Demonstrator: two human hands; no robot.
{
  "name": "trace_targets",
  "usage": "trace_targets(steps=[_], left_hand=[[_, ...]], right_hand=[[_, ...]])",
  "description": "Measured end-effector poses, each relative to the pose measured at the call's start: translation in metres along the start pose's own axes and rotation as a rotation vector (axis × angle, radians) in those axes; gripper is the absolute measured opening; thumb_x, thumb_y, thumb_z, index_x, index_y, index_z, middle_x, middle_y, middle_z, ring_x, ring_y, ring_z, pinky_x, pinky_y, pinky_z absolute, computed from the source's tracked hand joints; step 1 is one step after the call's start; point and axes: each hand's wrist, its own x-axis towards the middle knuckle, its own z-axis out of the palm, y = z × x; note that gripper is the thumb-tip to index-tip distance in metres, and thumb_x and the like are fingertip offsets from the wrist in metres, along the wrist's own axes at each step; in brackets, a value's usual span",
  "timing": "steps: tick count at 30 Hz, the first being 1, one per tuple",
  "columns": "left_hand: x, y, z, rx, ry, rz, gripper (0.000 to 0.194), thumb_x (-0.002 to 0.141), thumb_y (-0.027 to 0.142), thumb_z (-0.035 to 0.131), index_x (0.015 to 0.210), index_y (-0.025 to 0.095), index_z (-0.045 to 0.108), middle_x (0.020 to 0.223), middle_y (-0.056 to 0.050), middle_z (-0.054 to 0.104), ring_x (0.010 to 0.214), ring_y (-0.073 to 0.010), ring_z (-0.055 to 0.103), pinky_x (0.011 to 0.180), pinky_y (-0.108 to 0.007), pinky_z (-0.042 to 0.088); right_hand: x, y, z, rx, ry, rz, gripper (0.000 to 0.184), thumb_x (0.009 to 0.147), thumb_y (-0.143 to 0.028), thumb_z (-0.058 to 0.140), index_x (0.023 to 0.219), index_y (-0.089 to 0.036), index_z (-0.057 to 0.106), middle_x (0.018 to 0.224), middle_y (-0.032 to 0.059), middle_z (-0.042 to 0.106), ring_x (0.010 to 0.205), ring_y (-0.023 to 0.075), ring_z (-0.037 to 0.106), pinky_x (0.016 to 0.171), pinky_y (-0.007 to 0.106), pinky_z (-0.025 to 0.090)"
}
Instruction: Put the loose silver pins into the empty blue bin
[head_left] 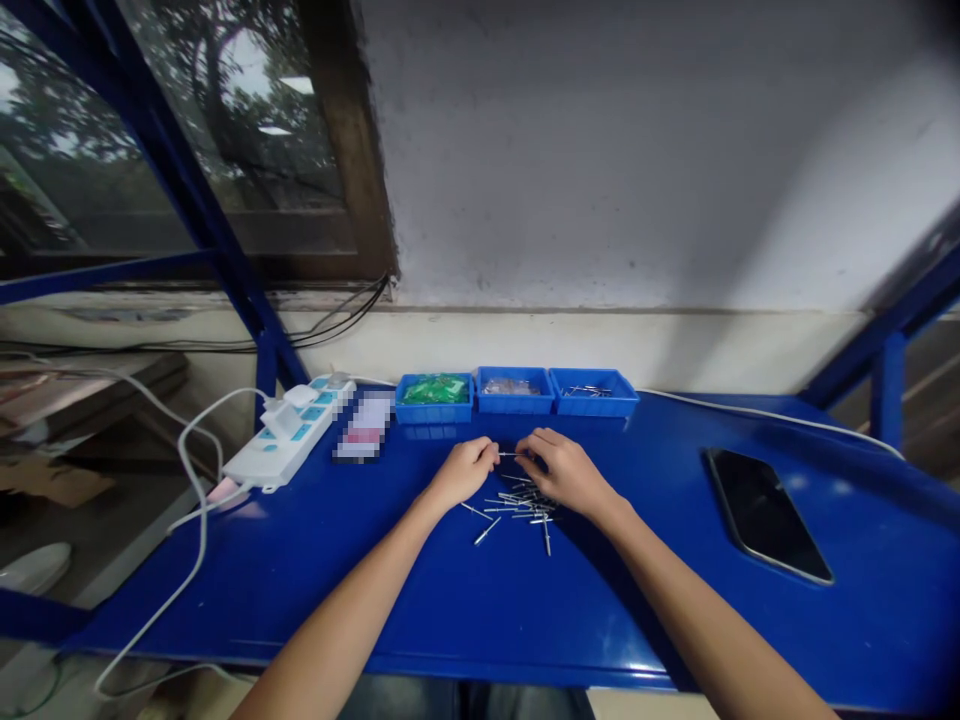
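Observation:
A thin silver blind rivet (508,454) spans the gap between my two hands, lying roughly level. My left hand (466,470) is closed in a pinch at its left end. At the other end, the fingertips of my right hand (559,467) close on the pin. A loose pile of similar rivets (525,502) lies on the blue table (465,600), partly under my right hand. Several stray rivets point in different directions around the pile's near and left sides.
Behind my hands stand three blue bins: one with green packets (433,390), one with small pieces (515,390), one with rivets (592,392). A white power strip (289,435) with cables and a blurred-out flat item (365,425) are left. A black phone (769,513) lies right.

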Motion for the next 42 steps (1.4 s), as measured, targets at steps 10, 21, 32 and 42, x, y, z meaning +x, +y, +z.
trace_targets(steps=[10,21,32,42], left_hand=[[-0.005,0.002,0.001,0.147,-0.093,0.081,0.019,0.082,0.032,0.051,0.093,0.022,0.063,0.083,-0.001,0.06,0.074,-0.0145,0.057,0.065,-0.023,0.041],[-0.008,0.008,0.009,0.278,-0.066,0.228,0.017,0.088,0.024,0.044,0.079,0.02,0.057,0.087,-0.002,0.058,0.085,-0.0173,0.051,0.083,-0.03,0.038],[0.0,-0.006,0.011,-0.1,0.117,0.067,0.015,0.088,0.023,0.038,0.091,0.019,0.052,0.066,0.003,0.055,0.063,-0.0114,0.054,0.064,-0.022,0.041],[0.0,-0.003,0.01,-0.272,0.117,0.032,0.017,0.087,0.031,0.038,0.088,0.019,0.05,0.06,0.004,0.052,0.059,-0.0111,0.052,0.062,-0.022,0.039]], right_hand=[[-0.005,0.009,-0.038,0.045,0.842,0.237,0.027,0.094,-0.032,0.023,0.08,-0.02,0.042,0.066,0.0008,0.052,0.059,0.0129,0.051,0.061,0.027,0.041],[-0.006,0.046,-0.046,-0.152,0.408,0.635,0.032,0.086,-0.046,0.042,0.091,-0.018,0.054,0.06,0.0016,0.056,0.054,0.0155,0.052,0.053,0.026,0.032],[0.0,-0.008,0.008,-0.042,-0.051,0.038,0.015,0.089,-0.027,0.044,0.096,-0.022,0.056,0.087,0.0031,0.061,0.081,0.0163,0.057,0.067,0.025,0.039],[0.001,-0.005,0.002,-0.132,-0.027,-0.023,0.018,0.092,-0.025,0.039,0.089,-0.019,0.055,0.08,0.0033,0.061,0.076,0.0157,0.056,0.067,0.026,0.037]])
